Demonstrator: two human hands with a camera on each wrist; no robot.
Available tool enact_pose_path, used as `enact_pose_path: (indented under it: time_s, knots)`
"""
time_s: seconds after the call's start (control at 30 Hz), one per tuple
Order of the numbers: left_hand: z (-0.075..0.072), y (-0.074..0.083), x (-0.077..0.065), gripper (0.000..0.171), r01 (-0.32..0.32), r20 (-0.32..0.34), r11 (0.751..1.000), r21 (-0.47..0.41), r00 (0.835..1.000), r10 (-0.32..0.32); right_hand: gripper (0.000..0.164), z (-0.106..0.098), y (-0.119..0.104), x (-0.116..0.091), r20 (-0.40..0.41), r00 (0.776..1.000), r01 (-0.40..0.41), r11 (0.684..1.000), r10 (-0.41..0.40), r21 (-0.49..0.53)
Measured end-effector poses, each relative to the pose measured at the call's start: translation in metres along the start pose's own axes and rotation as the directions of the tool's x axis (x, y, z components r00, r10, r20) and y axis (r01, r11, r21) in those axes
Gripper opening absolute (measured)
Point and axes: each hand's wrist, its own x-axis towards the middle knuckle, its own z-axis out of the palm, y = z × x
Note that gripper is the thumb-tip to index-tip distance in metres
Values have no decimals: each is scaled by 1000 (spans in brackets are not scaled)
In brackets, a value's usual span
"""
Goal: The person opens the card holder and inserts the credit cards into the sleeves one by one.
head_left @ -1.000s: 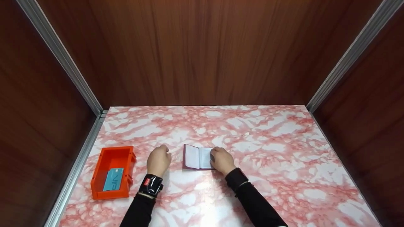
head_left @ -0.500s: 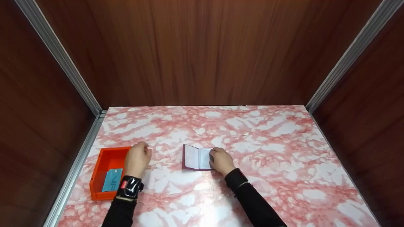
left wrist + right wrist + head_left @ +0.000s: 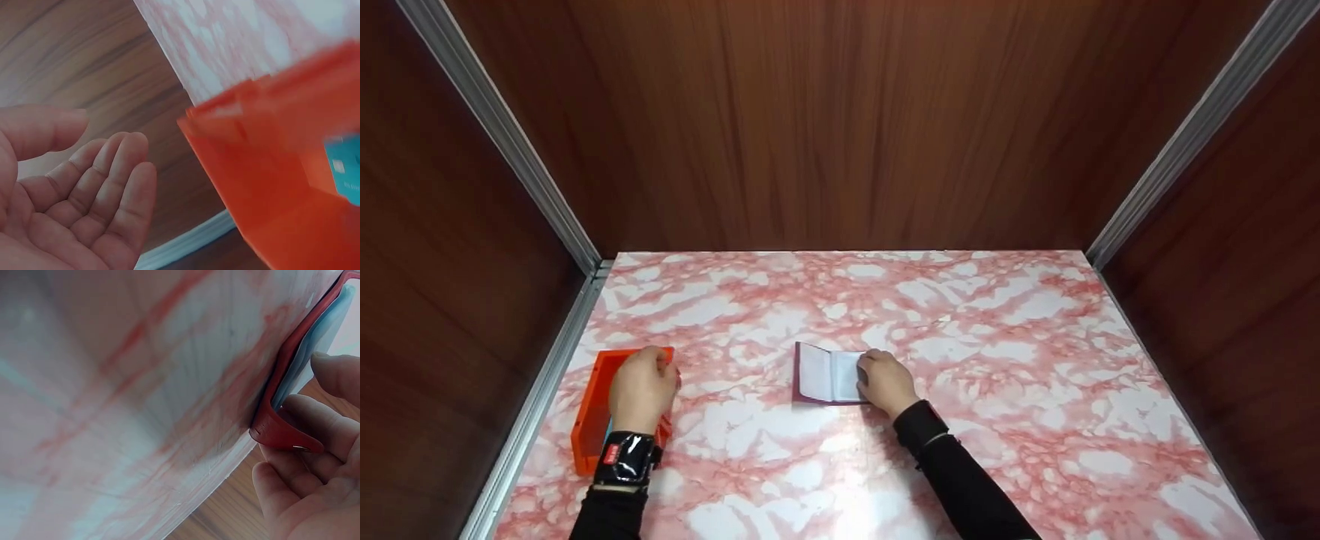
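Observation:
My left hand is over the orange bin at the left of the table. In the left wrist view its fingers are loosely bent with nothing between them and the thumb. A teal card with a chip lies inside the bin, mostly hidden by the hand in the head view. At mid-table, my right hand holds the right side of a dark red card holder, spread to its pale sleeves. The right wrist view has fingers behind the red cover and the thumb by the sleeves.
The table has a red and white marbled top. Dark wood panels stand at the back and both sides, with metal rails at the corners.
My left hand has moved left, from between the card holder and the bin to over the bin. The right hand and the card holder have stayed in place.

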Motion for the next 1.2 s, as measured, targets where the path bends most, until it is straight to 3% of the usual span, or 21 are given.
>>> enact_pose_path:
  time_s: [0.27, 0.53, 0.8, 0.97, 1.2]
  knots:
    - [-15, -21, 1, 21, 43, -69, 999, 27, 997, -41, 24, -1, 0, -1, -2, 1000, 7, 1000, -7, 9]
    - [-23, -44, -3, 29, 152, 54, 983, 99, 986, -157, 23, 0, 1, -1, -4, 1000, 17, 1000, -16, 16]
    - [-15, -52, -5, 27, 162, 159, 978, 135, 970, -182, 22, 1, 2, -2, -15, 1000, 13, 1000, -13, 28]
    - [-8, -54, -3, 28, 179, 193, 968, 177, 958, -212, 21, 0, 2, -2, -15, 1000, 9, 1000, -9, 29]
    - [-4, -56, -2, 30, 215, 255, 955, 206, 930, -265, 23, 0, 2, -1, 10, 1000, 3, 1000, -3, 10]
